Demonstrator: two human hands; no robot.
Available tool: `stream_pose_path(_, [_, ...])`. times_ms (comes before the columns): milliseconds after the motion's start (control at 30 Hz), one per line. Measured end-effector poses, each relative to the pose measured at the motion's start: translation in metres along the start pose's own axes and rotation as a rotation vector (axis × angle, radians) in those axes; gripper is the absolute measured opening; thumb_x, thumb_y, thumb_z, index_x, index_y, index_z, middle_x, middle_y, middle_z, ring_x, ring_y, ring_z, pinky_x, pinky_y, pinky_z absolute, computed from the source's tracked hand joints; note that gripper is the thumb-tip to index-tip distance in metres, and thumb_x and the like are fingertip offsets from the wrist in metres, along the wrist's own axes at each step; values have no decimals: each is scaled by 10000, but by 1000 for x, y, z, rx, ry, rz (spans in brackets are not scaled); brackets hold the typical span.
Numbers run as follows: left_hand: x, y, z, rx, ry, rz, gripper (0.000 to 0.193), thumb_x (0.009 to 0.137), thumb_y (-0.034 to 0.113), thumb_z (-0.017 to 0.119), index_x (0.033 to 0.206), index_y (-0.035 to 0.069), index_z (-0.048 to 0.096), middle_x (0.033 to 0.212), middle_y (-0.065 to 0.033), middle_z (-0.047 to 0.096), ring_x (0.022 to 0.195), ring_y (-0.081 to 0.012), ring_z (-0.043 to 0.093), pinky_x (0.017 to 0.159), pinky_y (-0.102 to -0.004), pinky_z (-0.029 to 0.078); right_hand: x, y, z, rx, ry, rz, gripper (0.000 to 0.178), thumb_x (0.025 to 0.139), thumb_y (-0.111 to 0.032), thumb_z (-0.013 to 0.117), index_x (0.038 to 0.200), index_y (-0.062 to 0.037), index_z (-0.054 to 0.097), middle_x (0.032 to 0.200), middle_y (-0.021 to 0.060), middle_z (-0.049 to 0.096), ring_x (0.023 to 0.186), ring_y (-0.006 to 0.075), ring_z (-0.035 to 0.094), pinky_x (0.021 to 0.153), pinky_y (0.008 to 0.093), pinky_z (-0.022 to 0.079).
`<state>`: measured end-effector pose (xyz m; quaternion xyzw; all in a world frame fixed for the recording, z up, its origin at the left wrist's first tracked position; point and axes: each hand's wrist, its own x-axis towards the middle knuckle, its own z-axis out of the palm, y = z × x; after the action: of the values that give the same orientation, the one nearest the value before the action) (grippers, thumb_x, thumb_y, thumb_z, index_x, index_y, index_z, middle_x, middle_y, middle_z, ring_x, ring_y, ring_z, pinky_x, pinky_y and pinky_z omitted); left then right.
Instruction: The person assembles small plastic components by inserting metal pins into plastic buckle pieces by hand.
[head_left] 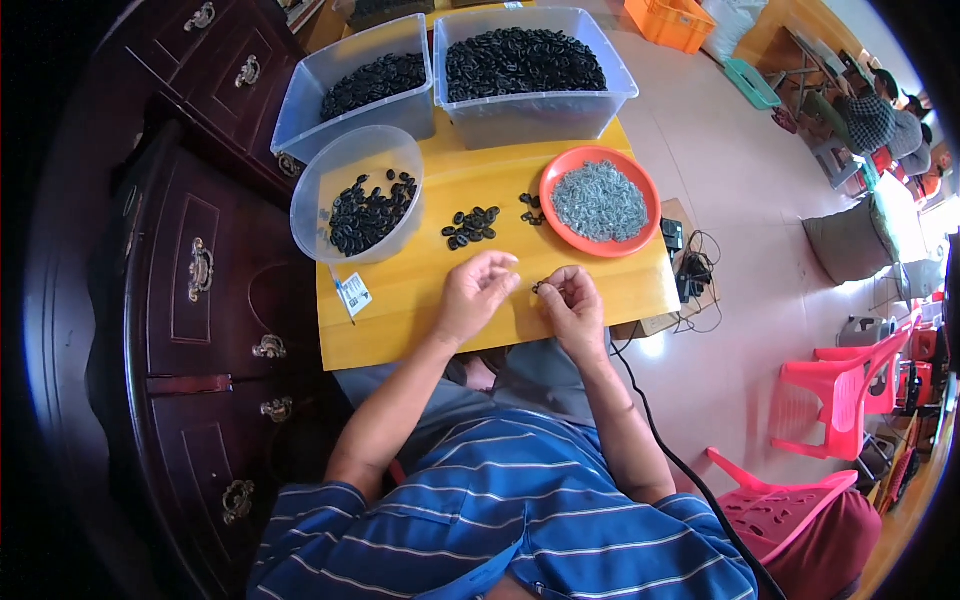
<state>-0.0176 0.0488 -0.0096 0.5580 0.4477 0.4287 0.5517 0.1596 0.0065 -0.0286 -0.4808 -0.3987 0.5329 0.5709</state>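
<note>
Over the front of the yellow table [400,325], my right hand [574,312] pinches a small black piece [538,287] between thumb and fingertips. Facing it across a narrow gap is my left hand [478,297], its thumb and fingers apart with nothing visible in them. A loose group of black oval rings [470,228] lies just beyond the left hand. Farther right, a few smaller black pieces [532,208] rest beside an orange-red plate [648,222]. Many small clear, greyish parts [600,200] fill that plate.
A round clear tub [303,205] holds more black pieces at the left. Two clear bins [345,125] [530,112] of black pieces stand behind. Dark drawers [180,260] flank the left side. Cables [700,270], pink chairs [835,390] and other people [880,125] are at the right.
</note>
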Motion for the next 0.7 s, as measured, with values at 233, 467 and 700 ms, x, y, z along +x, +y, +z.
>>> stream_pose_path(233, [23, 7, -45, 780, 280, 331, 312, 807, 45, 742, 1107, 92, 668, 932, -77, 658, 756, -240, 671, 673, -358, 545, 1, 2, 0, 3, 20, -36, 107, 938, -13, 654, 1008, -34, 577, 864, -37, 583, 755, 24, 529, 668, 195, 444])
stream_pose_path(467, [31, -6, -54, 941, 246, 408, 217, 812, 67, 730, 1023, 105, 691, 943, -102, 640, 844, -329, 662, 736, -426, 547, 0, 6, -3, -8, 32, -62, 116, 938, -25, 656, 1029, -33, 584, 873, -36, 592, 731, 28, 533, 650, 198, 448])
stream_pose_path(700, [35, 2, -53, 983, 196, 394, 144, 838, 114, 720, 978, 94, 695, 929, -101, 647, 844, -332, 661, 734, -434, 544, 0, 4, -3, -50, 35, -53, 117, 939, -22, 655, 1033, -29, 585, 881, -25, 606, 730, 35, 545, 653, 203, 458])
